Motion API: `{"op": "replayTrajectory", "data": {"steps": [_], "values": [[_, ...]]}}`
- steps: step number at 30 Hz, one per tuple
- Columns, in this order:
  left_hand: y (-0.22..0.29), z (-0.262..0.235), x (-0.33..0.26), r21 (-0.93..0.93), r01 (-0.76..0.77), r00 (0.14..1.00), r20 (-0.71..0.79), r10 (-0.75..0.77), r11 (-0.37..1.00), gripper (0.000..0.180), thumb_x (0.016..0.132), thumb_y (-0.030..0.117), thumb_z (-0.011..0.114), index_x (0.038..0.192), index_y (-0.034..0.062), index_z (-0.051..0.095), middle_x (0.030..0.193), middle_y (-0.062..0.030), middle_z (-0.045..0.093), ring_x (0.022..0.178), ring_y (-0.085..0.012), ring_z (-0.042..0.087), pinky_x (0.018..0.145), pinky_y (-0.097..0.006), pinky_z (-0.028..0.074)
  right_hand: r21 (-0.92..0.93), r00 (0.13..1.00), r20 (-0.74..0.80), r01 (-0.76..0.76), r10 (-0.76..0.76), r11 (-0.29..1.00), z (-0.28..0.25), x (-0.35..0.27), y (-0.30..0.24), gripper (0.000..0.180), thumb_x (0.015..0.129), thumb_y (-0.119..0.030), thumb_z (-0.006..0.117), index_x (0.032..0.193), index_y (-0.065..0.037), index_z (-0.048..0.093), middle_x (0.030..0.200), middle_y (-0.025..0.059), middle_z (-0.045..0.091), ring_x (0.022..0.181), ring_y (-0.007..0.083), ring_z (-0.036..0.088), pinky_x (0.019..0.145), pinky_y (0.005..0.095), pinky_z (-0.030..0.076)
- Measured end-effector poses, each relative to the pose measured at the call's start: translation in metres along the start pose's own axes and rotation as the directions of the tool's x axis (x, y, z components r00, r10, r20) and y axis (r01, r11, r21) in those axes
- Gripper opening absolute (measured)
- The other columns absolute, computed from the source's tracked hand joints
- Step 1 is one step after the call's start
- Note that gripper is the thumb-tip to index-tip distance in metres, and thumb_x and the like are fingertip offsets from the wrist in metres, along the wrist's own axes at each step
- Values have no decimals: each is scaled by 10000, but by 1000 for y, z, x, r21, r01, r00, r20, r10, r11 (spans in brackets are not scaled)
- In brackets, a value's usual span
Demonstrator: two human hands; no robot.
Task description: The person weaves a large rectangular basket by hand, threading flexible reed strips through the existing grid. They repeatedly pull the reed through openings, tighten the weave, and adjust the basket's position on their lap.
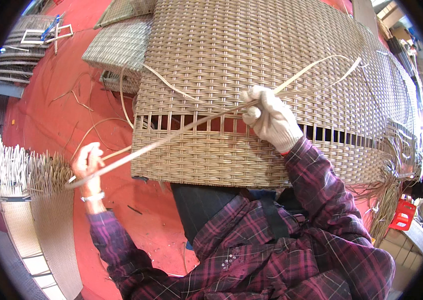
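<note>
A large brown woven wicker panel (231,60) lies in front of me, with a row of bare uprights and open gaps running across it. My right hand (271,117), in a white knit glove, is closed on a flat tan weaving strand (171,137) above that gap. From there the strand slopes down to my bare left hand (89,167), whose fingers curl around it off the panel's left edge. Past my right hand, pale strand loops spread over the weave to the right. Another pale strand lies on the panel's upper left part.
Red sheeting (136,220) covers the floor. Woven grey pieces (119,45) stand behind the panel's left corner. A bundle of light sticks (26,170) lies at far left. Loose strands (389,200) hang at the panel's right end, near a red plastic stool (403,215).
</note>
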State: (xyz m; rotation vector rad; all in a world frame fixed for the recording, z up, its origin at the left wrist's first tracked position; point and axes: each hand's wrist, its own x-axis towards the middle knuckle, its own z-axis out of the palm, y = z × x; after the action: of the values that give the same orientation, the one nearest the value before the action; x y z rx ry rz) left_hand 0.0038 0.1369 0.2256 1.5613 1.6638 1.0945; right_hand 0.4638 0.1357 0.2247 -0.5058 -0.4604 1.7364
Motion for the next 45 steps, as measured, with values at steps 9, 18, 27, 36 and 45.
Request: {"op": "replayTrajectory", "data": {"steps": [9,18,27,36,45], "values": [[139,161,-36,-307,630,161,950,267,713,394,1002,290,574,1071,-89,653,939,-173,686,660,-154,642,612,-270,515,112,999,47,-26,21,993,-20,-3,-10,266,1010,-268,550,1132,-37,604,1130,116,649,721,120,586,729,267,518],[190,195,-42,-132,-462,822,309,479,877,149,934,-67,563,1074,-52,613,1102,-146,628,867,-196,657,751,-306,537,-43,978,196,-69,77,997,-18,-11,-16,329,966,-263,628,1133,19,646,1128,102,657,708,103,570,687,243,491],[197,226,9,90,235,345,923,-169,968,314,1039,263,504,1124,9,667,827,-49,672,778,-123,624,741,-297,503,-1,971,199,-132,130,991,-28,-24,-41,332,947,-252,655,1124,29,659,1117,109,671,660,74,524,628,217,461],[167,229,-12,-208,752,305,951,-50,626,260,863,173,752,1013,-37,716,872,-92,702,781,-150,646,715,-275,506,-53,934,300,-185,192,981,-27,-25,-30,350,951,-279,644,1111,32,667,1100,128,673,670,78,556,613,211,445],[183,237,-38,-48,-217,858,467,214,975,86,821,12,725,893,4,678,778,-72,639,691,-167,609,636,-292,479,37,986,99,-139,135,990,-23,-18,-23,376,968,-231,626,1237,30,598,1110,116,674,712,92,605,657,218,505]]}}
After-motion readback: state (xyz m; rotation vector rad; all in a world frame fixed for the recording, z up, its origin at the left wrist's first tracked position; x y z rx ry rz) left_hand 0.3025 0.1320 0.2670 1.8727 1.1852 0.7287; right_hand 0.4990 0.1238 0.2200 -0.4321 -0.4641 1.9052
